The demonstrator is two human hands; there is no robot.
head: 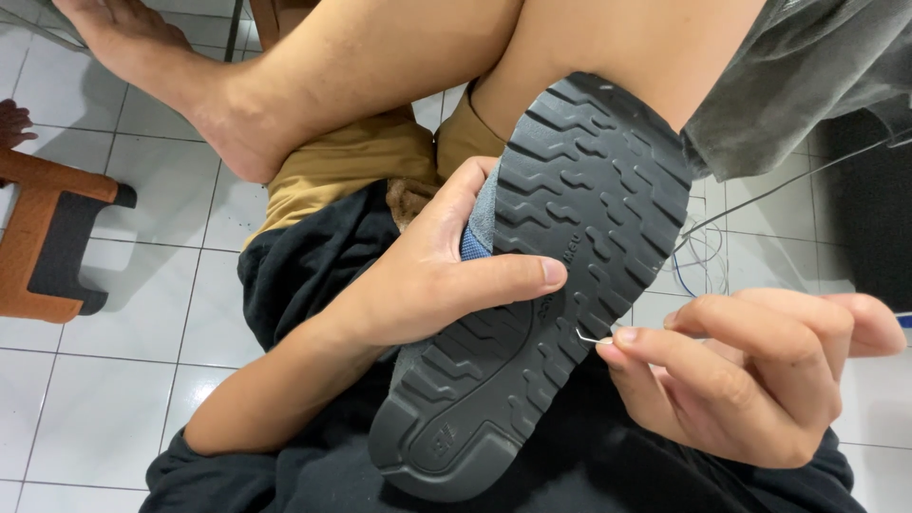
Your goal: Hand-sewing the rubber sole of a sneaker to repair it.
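A shoe with a dark grey treaded sole [560, 266] lies across my lap, sole up, with a bit of blue and grey upper showing at its left edge. My left hand [427, 275] grips the shoe at mid-length, thumb lying across the sole. My right hand [750, 370] pinches a thin curved needle [594, 337] between thumb and forefinger, its tip touching the sole's right edge. A thin thread [788, 180] runs up to the right from behind the shoe.
My bare leg and foot [190, 66] cross above the shoe. A wooden stool [47, 237] stands at the left on the white tiled floor [104, 399]. Loose threads [703, 261] lie on the floor at the right. Dark cloth covers my lap.
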